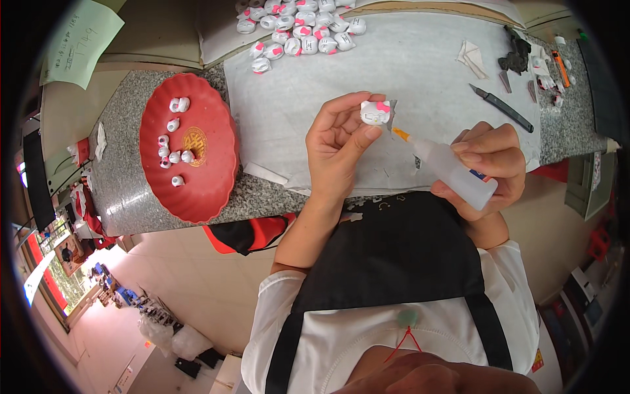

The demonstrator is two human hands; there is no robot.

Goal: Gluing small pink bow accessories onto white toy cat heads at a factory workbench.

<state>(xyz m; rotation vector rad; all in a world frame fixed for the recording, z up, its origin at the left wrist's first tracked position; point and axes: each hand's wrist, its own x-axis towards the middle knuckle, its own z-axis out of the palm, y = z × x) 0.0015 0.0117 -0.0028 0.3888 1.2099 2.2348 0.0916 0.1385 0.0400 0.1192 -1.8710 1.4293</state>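
My left hand [338, 141] pinches a small white cat-head figure [375, 113] with a pink bow between thumb and fingers, above the paper-covered worktop. A scrap of dark grey sheet [392, 113] stands at the figure's right side; what holds it there is hidden. In my right hand [495, 161] is a translucent glue bottle [453, 172], tilted so that its orange nozzle [400, 134] points up and left. The nozzle tip is close to the figure and the grey scrap; whether it touches the scrap I cannot tell.
A red scalloped tray [223, 190] with several small white pieces stands at left on the granite counter [115, 177]. Many white cat heads [308, 44] lie at the back. A black utility knife [502, 107], a dark crumpled cloth [515, 51] and an orange cutter [560, 69] lie right.
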